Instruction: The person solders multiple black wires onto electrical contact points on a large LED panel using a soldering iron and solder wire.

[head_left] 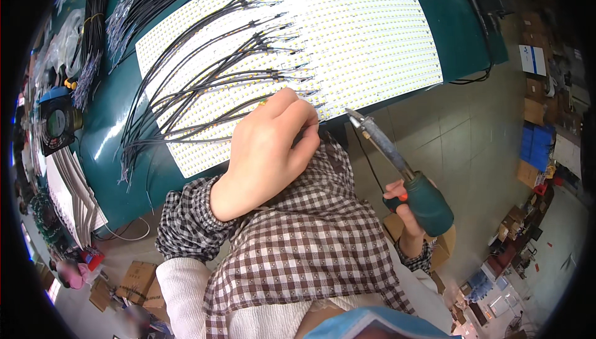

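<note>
Large white panel of LED strips (pixel 347 35) dotted with rows of small yellow chips, lying flat across a dark green table (pixel 118 128). Black wires (pixel 205 78) fanned over the panel's left half, bare ends meeting the strips near the middle, the other ends bunched off the panel's left edge.

Left hand (pixel 267 149) resting at the panel's near edge, grip curled and pressed together at the fingertips on a wire end, though exactly what is pinched hidden behind the fingers. Right hand (pixel 406 215) well off the table to the right, grip wrapped tight round the dark green handle of a soldering iron (pixel 397 165), metal tip angled up and left toward the panel's near edge, just beside the left fingertips but apart from them.

Checked brown-and-white sleeves on both forearms.

Further bundles of black wire (pixel 93 22) on the table's far left, near a small black fan (pixel 56 125). Below, on the floor (pixel 465 134), open cardboard boxes (pixel 133 283), contents too small to tell.
</note>
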Demonstrator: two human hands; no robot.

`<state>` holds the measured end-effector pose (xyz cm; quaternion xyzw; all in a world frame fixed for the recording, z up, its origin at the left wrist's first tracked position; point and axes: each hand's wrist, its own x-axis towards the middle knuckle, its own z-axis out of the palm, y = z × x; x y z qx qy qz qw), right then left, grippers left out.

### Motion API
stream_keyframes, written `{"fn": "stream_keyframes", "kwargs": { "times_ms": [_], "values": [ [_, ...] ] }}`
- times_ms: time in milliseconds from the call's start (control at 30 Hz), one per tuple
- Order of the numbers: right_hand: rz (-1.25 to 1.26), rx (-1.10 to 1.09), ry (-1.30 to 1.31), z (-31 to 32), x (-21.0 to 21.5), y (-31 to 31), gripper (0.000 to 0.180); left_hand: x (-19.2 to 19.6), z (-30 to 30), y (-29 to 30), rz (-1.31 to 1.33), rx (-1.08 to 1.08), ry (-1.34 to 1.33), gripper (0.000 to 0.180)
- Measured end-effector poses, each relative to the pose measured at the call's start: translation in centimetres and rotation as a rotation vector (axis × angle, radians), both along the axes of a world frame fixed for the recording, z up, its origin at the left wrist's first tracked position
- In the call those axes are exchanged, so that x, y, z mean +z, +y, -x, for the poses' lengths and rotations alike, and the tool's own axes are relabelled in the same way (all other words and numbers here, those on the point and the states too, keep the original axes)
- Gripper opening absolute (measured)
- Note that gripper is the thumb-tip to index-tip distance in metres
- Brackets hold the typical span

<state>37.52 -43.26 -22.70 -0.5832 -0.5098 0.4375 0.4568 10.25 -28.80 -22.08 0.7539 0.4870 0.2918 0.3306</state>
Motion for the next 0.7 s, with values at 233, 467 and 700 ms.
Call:
{"fn": "stream_keyframes", "kwargs": {
  "times_ms": [233, 467, 700],
  "values": [
    [-0.096, 0.121, -0.304, 0.7, 0.7, 0.9, 0.039, 0.3, -0.1, 0.0, 0.034, 0.009, -0.015, 0.013],
    [-0.078, 0.116, -0.252, 0.5, 0.4, 0.5, 0.043, 1.0, -0.3, 0.0, -0.064, -0.013, 0.133, 0.012],
    [-0.057, 0.114, -0.294, 0.3, 0.3, 0.1, 0.047, 0.6, -0.1, 0.4, 0.029, -0.035, 0.038, 0.012]
  ]
}}
